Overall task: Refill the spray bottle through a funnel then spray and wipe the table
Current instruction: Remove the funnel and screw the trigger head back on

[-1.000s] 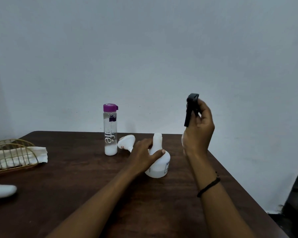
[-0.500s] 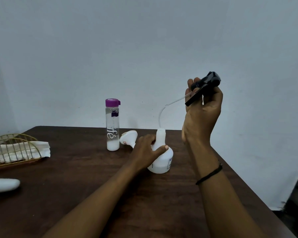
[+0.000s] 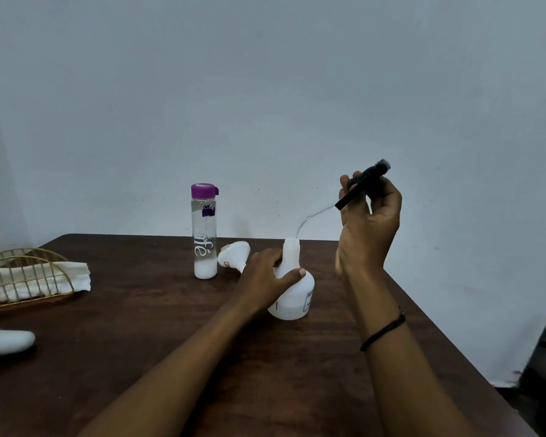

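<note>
A white spray bottle [image 3: 293, 294] stands uncapped on the dark wooden table [image 3: 139, 326], with my left hand [image 3: 265, 275] gripping its shoulder. My right hand [image 3: 368, 222] holds the black spray head [image 3: 361, 186] up above and to the right of the bottle, tilted. Its thin clear dip tube [image 3: 309, 217] curves down from the head, its lower end still inside the bottle's neck. A white funnel [image 3: 234, 255] lies on its side just behind my left hand. Left of the funnel, a clear water bottle [image 3: 204, 234] with a purple cap stands upright.
A gold wire holder [image 3: 22, 275] with white cloths [image 3: 73, 275] sits at the table's left edge. A white oblong object [image 3: 5, 342] lies at the near left. The table's right edge runs diagonally beside my right arm. A plain wall stands behind.
My right hand lifted the spray head off the bottle and tilted it, drawing the dip tube up out of the neck. My left hand stayed on the bottle.
</note>
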A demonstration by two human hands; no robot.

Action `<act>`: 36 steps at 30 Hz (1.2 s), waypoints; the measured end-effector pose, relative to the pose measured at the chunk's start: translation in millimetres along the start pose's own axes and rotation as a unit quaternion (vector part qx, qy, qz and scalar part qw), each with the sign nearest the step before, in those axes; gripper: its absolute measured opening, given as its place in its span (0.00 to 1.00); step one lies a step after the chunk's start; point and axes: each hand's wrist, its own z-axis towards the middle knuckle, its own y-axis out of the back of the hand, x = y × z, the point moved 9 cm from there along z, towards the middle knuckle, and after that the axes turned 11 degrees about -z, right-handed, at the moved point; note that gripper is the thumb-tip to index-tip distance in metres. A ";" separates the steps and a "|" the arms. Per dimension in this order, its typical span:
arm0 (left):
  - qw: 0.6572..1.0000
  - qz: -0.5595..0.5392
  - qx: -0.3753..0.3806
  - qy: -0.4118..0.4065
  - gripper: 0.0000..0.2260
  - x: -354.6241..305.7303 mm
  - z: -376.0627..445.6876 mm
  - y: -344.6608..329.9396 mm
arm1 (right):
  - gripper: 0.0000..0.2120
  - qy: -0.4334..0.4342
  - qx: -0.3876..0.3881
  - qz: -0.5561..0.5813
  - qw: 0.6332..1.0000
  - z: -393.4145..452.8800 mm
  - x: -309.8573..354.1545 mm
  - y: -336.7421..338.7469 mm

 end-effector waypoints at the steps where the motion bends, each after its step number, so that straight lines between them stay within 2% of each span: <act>1: 1.000 -0.002 0.001 -0.002 0.25 -1.1 -0.7 0.0 | 0.11 -0.014 0.009 -0.015 1.000 0.1 -6.1 -0.5; 6: 1.000 -0.023 -0.001 -0.002 0.25 -0.9 -3.4 1.0 | 0.11 -0.055 0.073 -0.128 0.987 -7.2 -38.6 -10.3; 10: 0.999 -0.034 -0.002 -0.008 0.22 -3.3 -3.2 0.7 | 0.11 -0.078 0.156 -0.214 0.961 -18.5 -62.1 -24.6; 15: 0.998 -0.059 -0.004 -0.013 0.23 -6.0 -2.2 0.8 | 0.11 -0.104 0.223 -0.261 0.933 -29.6 -88.1 -35.6; 17: 0.996 -0.082 -0.005 -0.024 0.18 -11.4 -3.1 2.6 | 0.10 -0.120 0.240 -0.273 0.924 -33.5 -96.9 -35.7; 22: 0.996 -0.075 0.008 -0.056 0.15 -20.0 -5.1 0.6 | 0.05 -0.127 0.232 -0.278 0.923 -35.3 -102.9 -31.2; 26: 0.994 -0.086 0.004 -0.069 0.14 -21.4 -4.6 1.1 | 0.08 -0.122 0.191 -0.279 0.933 -38.3 -106.9 -28.1; 30: 0.993 -0.071 -0.016 -0.090 0.05 -26.7 -6.4 5.1 | 0.10 -0.079 0.153 -0.304 0.937 -43.2 -104.5 -25.8; 33: 0.993 -0.067 -0.023 -0.093 0.14 -23.4 -4.4 3.9 | 0.06 -0.091 0.159 -0.262 0.948 -44.0 -105.8 -22.3; 36: 0.993 -0.073 -0.023 -0.090 0.17 -20.1 -3.0 2.2 | 0.07 -0.115 0.163 -0.216 0.956 -43.5 -110.4 -19.4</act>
